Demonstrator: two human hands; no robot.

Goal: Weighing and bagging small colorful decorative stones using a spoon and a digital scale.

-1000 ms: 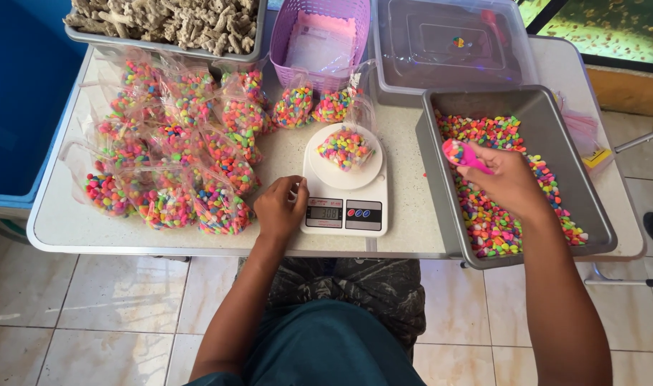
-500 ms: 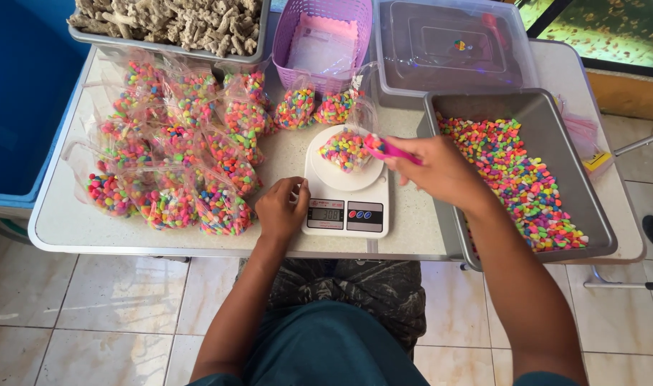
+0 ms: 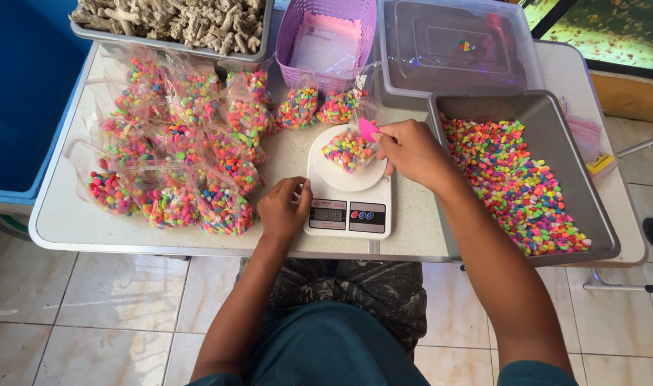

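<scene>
Over the scale (image 3: 348, 193), a pink scoop (image 3: 368, 129) tipped pebbles (image 3: 346, 149).
Right hand (image 3: 412, 150) gripped the scoop closed; left hand (image 3: 283, 209), loosely curled and empty, touched the scale.

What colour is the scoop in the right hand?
Pink; the scoop shows in the head view, held by the right hand.

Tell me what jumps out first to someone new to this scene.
The bright multicoloured pebbles filling the grey tray at right, and the heap of filled clear bags at left. Between them, the right hand tips a pink scoop over the white scale; the left hand rests beside it.
</scene>
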